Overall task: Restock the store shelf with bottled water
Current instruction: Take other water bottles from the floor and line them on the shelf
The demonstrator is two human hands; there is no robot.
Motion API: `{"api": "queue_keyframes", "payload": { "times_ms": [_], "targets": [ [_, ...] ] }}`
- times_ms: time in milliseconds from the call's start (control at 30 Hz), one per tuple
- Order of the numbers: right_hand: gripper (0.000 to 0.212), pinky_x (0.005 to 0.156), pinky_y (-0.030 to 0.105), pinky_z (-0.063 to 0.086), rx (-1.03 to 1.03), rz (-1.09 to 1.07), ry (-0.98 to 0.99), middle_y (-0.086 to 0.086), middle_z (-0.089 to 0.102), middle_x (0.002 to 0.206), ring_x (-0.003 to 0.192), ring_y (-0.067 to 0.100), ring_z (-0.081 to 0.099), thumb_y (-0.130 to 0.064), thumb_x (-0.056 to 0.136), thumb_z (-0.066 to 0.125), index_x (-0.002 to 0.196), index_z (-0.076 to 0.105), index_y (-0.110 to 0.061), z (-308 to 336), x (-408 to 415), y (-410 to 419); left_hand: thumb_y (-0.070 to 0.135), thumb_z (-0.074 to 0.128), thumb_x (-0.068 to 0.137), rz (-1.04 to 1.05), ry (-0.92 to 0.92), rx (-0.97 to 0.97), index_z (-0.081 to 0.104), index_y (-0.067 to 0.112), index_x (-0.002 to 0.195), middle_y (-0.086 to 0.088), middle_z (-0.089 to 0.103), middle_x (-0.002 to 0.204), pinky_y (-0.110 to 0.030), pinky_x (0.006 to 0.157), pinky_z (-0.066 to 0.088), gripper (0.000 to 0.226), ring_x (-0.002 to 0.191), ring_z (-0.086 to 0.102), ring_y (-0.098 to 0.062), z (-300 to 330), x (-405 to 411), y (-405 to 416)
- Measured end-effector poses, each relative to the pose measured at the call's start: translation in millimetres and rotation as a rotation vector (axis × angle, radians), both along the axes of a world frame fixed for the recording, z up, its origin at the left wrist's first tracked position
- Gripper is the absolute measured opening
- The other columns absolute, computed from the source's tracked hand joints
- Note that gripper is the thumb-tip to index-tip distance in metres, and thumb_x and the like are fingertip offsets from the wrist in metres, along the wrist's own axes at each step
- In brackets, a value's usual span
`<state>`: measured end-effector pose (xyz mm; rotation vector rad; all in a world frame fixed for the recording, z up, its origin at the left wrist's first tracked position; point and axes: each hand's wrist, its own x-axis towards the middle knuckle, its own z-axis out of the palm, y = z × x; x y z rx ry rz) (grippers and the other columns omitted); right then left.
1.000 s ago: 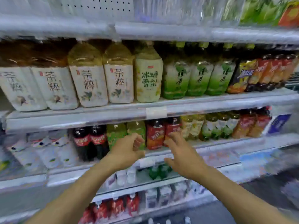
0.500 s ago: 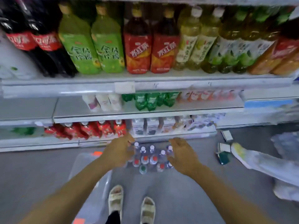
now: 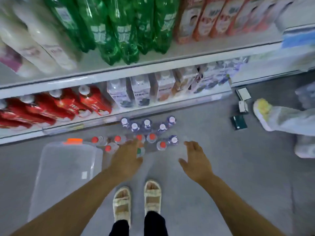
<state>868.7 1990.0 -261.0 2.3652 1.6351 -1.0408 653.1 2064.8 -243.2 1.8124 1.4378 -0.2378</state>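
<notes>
While the water bottles [image 3: 146, 133] stand clustered on the floor [image 3: 221, 176] by the bottom shelf's [image 3: 153, 108] front edge, your left hand [image 3: 127, 160] and right hand [image 3: 196, 160] reach down, fingers spread, holding nothing.

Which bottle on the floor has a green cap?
The bottle right beside the left hand, nearest the feet; the other caps are red or white.
</notes>
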Motion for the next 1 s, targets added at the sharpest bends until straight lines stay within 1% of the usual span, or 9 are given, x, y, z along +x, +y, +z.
{"api": "queue_keyframes", "payload": {
  "times_ms": [200, 367, 533, 667, 733, 767, 833, 867, 1000],
  "targets": [
    [0.062, 0.1, 0.035, 0.036, 0.029, -0.155, 0.042, 0.009, 0.035, 0.142, 0.13, 0.026, 0.035, -0.022, 0.088, 0.062, 0.141, 0.032, -0.011, -115, 13, 1, 0.017, 0.064, 0.081, -0.062, -0.017, 0.102, 0.049, 0.013, 0.125, -0.01, 0.054, 0.125, -0.04, 0.094, 0.044, 0.047, 0.115, 0.052, -0.031, -114, 36, 21],
    [0.069, 0.102, 0.036, 0.035, 0.04, -0.239, 0.061, 0.008, 0.035, 0.143, 0.131, 0.026, 0.035, -0.02, 0.086, 0.063, 0.144, 0.027, -0.013, -209, 19, 7, 0.018, 0.065, 0.08, -0.111, -0.026, 0.154, 0.051, 0.013, 0.122, -0.007, 0.053, 0.123, -0.037, 0.093, 0.042, 0.044, 0.115, 0.05, -0.029, -190, 65, 35],
    [0.081, 0.107, 0.031, 0.028, 0.085, -0.323, 0.123, 0.009, 0.029, 0.15, 0.137, 0.024, 0.029, -0.017, 0.083, 0.07, 0.147, 0.022, -0.013, -278, 30, 20, 0.024, 0.067, 0.078, -0.162, -0.004, 0.209, 0.052, 0.01, 0.12, -0.01, 0.052, 0.123, -0.038, 0.098, 0.037, 0.047, 0.115, 0.046, -0.029, -245, 77, 41],
    [0.085, 0.109, 0.031, 0.029, 0.135, -0.33, 0.223, 0.008, 0.035, 0.148, 0.135, 0.024, 0.035, -0.016, 0.077, 0.077, 0.146, 0.027, -0.013, -315, 34, 33, 0.021, 0.069, 0.075, -0.18, -0.035, 0.253, 0.053, 0.008, 0.119, -0.012, 0.051, 0.123, -0.036, 0.094, 0.035, 0.049, 0.113, 0.046, -0.031, -274, 78, 46],
    [0.077, 0.102, 0.026, 0.035, 0.176, -0.348, 0.264, 0.009, 0.045, 0.141, 0.127, 0.025, 0.045, -0.016, 0.075, 0.078, 0.14, 0.037, -0.012, -329, 35, 38, 0.02, 0.069, 0.075, -0.198, -0.049, 0.281, 0.052, 0.009, 0.12, -0.011, 0.05, 0.123, -0.035, 0.094, 0.035, 0.049, 0.113, 0.047, -0.03, -283, 76, 48],
    [0.069, 0.095, 0.022, 0.038, 0.201, -0.366, 0.283, 0.008, 0.051, 0.133, 0.12, 0.025, 0.05, -0.016, 0.073, 0.08, 0.133, 0.045, -0.012, -334, 35, 40, 0.02, 0.069, 0.077, -0.205, -0.056, 0.289, 0.052, 0.009, 0.121, -0.01, 0.05, 0.124, -0.035, 0.094, 0.035, 0.048, 0.113, 0.047, -0.029, -286, 75, 49],
    [0.054, 0.076, 0.008, 0.04, 0.263, -0.428, 0.332, 0.004, 0.061, 0.112, 0.1, 0.022, 0.058, -0.015, 0.069, 0.083, 0.113, 0.052, -0.017, -340, 35, 40, 0.021, 0.067, 0.079, -0.21, -0.076, 0.302, 0.051, 0.009, 0.122, -0.009, 0.05, 0.123, -0.037, 0.095, 0.036, 0.047, 0.113, 0.047, -0.029, -291, 72, 51],
    [0.052, 0.07, 0.001, 0.037, 0.3, -0.458, 0.352, 0.001, 0.062, 0.105, 0.094, 0.02, 0.059, -0.014, 0.067, 0.084, 0.107, 0.052, -0.018, -341, 36, 40, 0.02, 0.067, 0.08, -0.208, -0.082, 0.305, 0.052, 0.009, 0.122, -0.01, 0.051, 0.123, -0.038, 0.095, 0.037, 0.046, 0.113, 0.047, -0.029, -292, 71, 52],
    [0.055, 0.064, -0.003, 0.036, 0.367, -0.488, 0.345, -0.005, 0.061, 0.095, 0.082, 0.014, 0.057, -0.011, 0.061, 0.087, 0.104, 0.054, -0.013, -333, 38, 44, 0.013, 0.066, 0.079, -0.192, -0.081, 0.309, 0.053, 0.009, 0.121, -0.012, 0.053, 0.122, -0.04, 0.096, 0.039, 0.044, 0.113, 0.049, -0.031, -287, 68, 58]
  ]
}}
